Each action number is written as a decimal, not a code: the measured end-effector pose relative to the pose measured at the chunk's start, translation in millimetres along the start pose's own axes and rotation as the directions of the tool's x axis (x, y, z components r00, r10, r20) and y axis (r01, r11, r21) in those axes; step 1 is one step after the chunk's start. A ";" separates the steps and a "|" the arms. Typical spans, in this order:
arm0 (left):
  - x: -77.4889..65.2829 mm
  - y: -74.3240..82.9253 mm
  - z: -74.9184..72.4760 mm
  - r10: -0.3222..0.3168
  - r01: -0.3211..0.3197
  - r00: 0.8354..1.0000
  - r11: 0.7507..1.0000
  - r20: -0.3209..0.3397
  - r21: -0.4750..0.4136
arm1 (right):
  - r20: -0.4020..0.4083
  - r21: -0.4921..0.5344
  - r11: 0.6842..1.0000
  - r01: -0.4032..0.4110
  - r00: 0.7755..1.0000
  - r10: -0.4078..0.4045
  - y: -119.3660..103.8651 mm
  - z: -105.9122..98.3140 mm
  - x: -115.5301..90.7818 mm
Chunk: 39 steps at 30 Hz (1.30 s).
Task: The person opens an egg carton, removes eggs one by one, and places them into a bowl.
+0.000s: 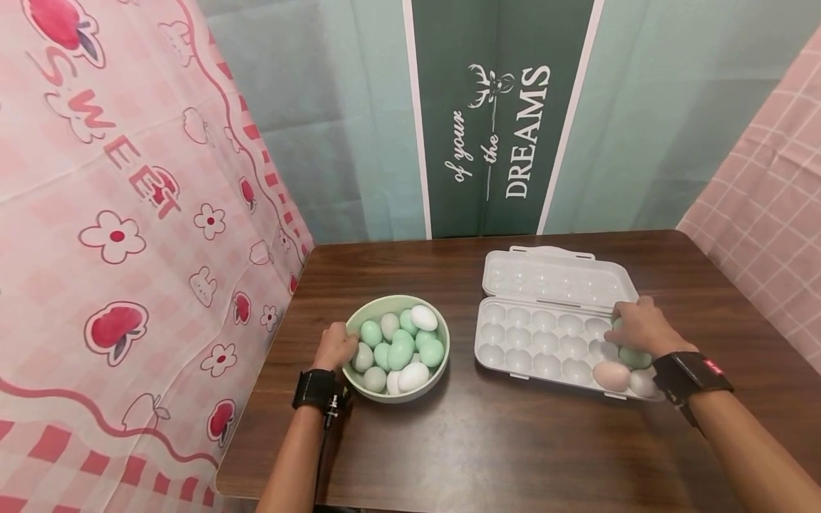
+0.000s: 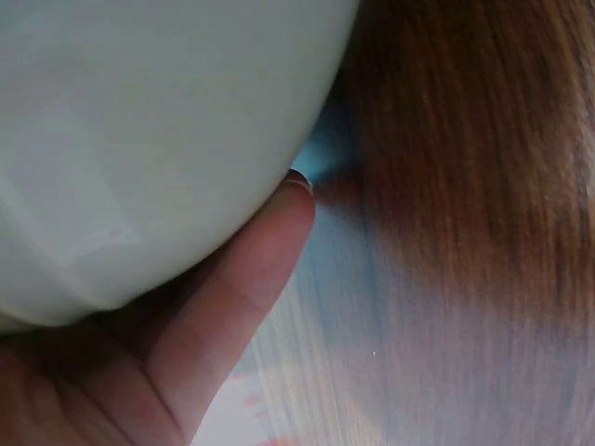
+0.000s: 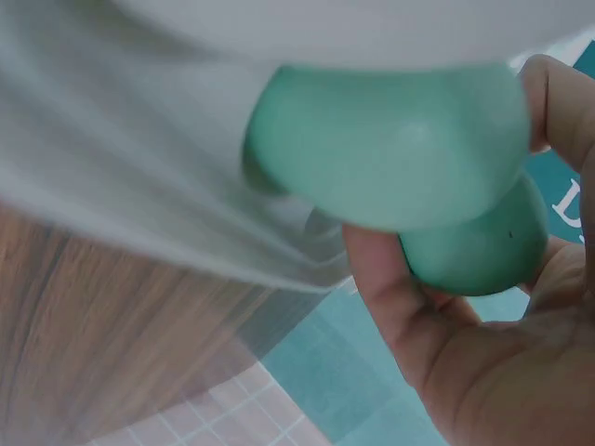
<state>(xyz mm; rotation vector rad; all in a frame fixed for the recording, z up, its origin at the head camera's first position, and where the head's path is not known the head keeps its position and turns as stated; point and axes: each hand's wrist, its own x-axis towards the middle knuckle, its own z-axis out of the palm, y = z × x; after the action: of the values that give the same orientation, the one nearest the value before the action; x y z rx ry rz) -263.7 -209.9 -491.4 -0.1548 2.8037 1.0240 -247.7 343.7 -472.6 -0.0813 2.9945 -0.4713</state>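
Observation:
My left hand [image 1: 336,346] grips the rim of a pale green bowl [image 1: 444,335] heaped with green, grey and white eggs. Its thumb [image 2: 251,251] lies along the bowl's outer wall in the left wrist view. Over the right end of an open white egg carton [image 1: 521,376], my right hand [image 1: 644,328] holds a green egg [image 3: 479,243] between thumb and fingers. Just in front of that hand a second green egg [image 1: 635,358] sits in the carton, partly covered by the hand. A pinkish egg [image 1: 611,376] and a white egg [image 1: 643,383] fill the cups nearest me at that end.
The carton's lid [image 1: 558,278] lies folded back behind its cups. Brown wooden table [image 1: 462,442] shows between bowl and carton. A pink printed cloth [image 1: 160,285] hangs at the left, a green lettered cloth [image 1: 494,128] at the back and a pink checked one [image 1: 770,192] at the right.

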 end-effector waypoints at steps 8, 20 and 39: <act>-2.2 0.8 -1.4 0.004 -0.004 1.000 1.000 -0.015 -0.001 | -0.143 0.003 0.994 0.109 0.984 -0.107 -26.2 -5.4 4.0; -2.0 0.9 0.6 -0.003 0.003 1.000 1.000 -0.014 -0.012 | -0.162 0.086 0.926 0.367 0.923 -0.350 -116.3 5.9 26.7; -2.6 -1.5 -0.1 0.012 -0.012 0.999 1.000 -0.031 -0.009 | -0.139 0.174 0.734 0.656 0.755 -0.641 -279.2 45.3 25.7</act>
<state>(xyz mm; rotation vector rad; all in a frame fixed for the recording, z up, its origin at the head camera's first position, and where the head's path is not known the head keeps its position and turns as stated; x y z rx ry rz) -260.9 -211.0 -491.8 -0.1566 2.8316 1.0459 -257.9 62.9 -431.7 -1.1482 2.8715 -0.8651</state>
